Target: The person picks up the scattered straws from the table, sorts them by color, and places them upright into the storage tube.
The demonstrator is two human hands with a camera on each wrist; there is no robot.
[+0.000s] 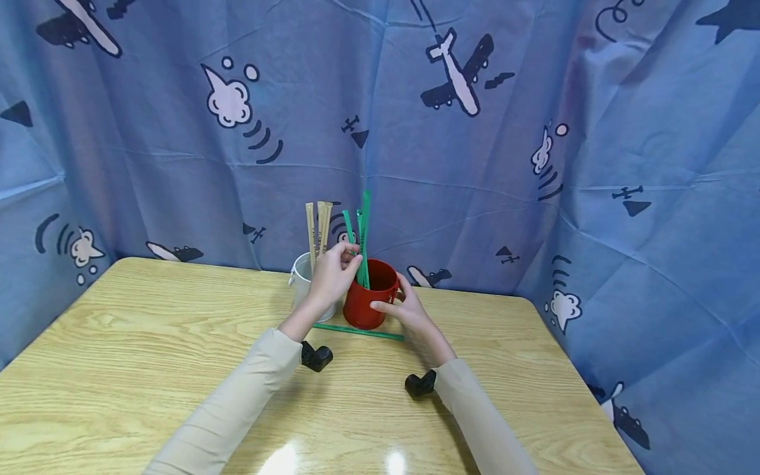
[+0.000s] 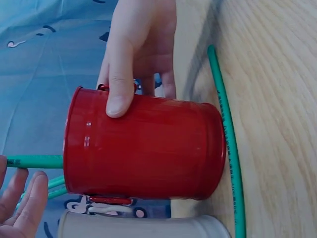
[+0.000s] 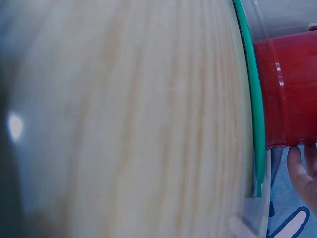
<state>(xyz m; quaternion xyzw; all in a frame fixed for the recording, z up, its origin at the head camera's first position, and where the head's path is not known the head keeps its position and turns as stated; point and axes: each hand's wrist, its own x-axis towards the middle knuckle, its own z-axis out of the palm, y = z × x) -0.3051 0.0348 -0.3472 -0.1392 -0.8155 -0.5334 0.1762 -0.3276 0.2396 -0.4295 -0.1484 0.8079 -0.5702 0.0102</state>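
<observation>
Beside the white pail, a red metal cup [image 1: 367,309] stands on the table with several green printed straws [image 1: 365,247] upright in it. My left hand [image 1: 334,274] is above the cup's rim, its thumb and fingers pinching a green straw [image 2: 35,161]. With my right hand [image 1: 410,307] I grip the cup's right side, thumb [image 2: 119,96] on the front of the wall and fingers behind. Another green straw [image 1: 359,331] lies flat on the table along the cup's base; its end shows in the right wrist view.
The white pail [image 1: 301,290] holds several tan straws [image 1: 320,227] and stands close left of the red cup. Behind the wooden table [image 1: 178,343] hangs a blue curtain [image 1: 297,119] with airplane prints. Black wrist devices [image 1: 316,357] sit at both sleeves.
</observation>
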